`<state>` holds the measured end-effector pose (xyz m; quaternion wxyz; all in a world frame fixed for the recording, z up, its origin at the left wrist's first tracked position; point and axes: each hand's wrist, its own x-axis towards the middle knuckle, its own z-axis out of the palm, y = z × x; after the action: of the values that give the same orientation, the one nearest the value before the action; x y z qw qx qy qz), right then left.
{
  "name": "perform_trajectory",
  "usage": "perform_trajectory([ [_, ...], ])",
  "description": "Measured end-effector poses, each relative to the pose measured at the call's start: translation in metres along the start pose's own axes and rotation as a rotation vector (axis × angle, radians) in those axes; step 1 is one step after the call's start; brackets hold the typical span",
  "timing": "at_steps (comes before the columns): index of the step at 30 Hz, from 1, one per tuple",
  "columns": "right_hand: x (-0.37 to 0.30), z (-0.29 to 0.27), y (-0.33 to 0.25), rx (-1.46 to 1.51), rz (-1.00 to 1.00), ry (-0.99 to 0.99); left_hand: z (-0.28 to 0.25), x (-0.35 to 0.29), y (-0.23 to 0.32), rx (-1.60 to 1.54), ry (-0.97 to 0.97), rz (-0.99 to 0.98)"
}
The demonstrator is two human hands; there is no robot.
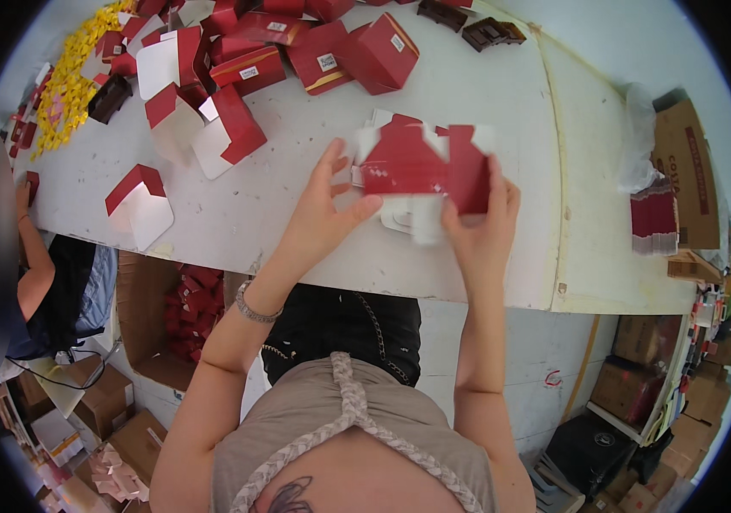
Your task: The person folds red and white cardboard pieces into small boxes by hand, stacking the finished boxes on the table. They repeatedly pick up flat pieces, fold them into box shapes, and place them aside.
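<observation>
A flat red-and-white carton blank (406,162) is held up over the white table, slightly blurred. My right hand (483,227) grips its right panel, with the thumb on the near edge and the fingers along the side. At the blank's left edge is my left hand (331,198), its fingers spread apart; its thumb tip lies close to the near left corner, and I cannot tell whether it touches. Beneath the blank, white pieces of more flat card (397,214) show, mostly covered.
Folded red boxes (323,56) are heaped at the far left, near yellow-wrapped pieces (75,73) and dark brown trays (489,34). One partly folded box (141,205) lies left. Red blanks (654,218) are stacked at right. A co-worker's arm (36,265) reaches in; a carton (147,329) stands below.
</observation>
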<state>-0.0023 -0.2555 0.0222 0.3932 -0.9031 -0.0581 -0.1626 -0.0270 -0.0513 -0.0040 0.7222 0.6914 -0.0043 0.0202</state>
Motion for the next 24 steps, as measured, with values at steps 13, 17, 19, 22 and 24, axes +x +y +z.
perform_trajectory([
  [13, -0.059, 0.023, -0.035, 1.038, 0.065, -0.354, -0.013, -0.049, 0.030, -0.219, -0.032, 0.174],
  [17, -0.070, 0.027, -0.042, 1.169, -0.003, -0.239, -0.011, -0.068, 0.041, -0.622, -0.088, -0.026],
  [19, -0.078, 0.018, -0.047, 1.268, 0.052, -0.289, -0.012, -0.075, 0.049, -0.717, -0.141, -0.085],
  [22, -0.091, 0.016, -0.026, 1.365, 0.146, -0.426, -0.022, -0.074, 0.034, -0.356, -0.120, -0.124],
  [24, -0.096, 0.016, -0.021, 1.290, 0.231, -0.443, -0.020, -0.083, 0.023, -0.442, 0.016, -0.134],
])
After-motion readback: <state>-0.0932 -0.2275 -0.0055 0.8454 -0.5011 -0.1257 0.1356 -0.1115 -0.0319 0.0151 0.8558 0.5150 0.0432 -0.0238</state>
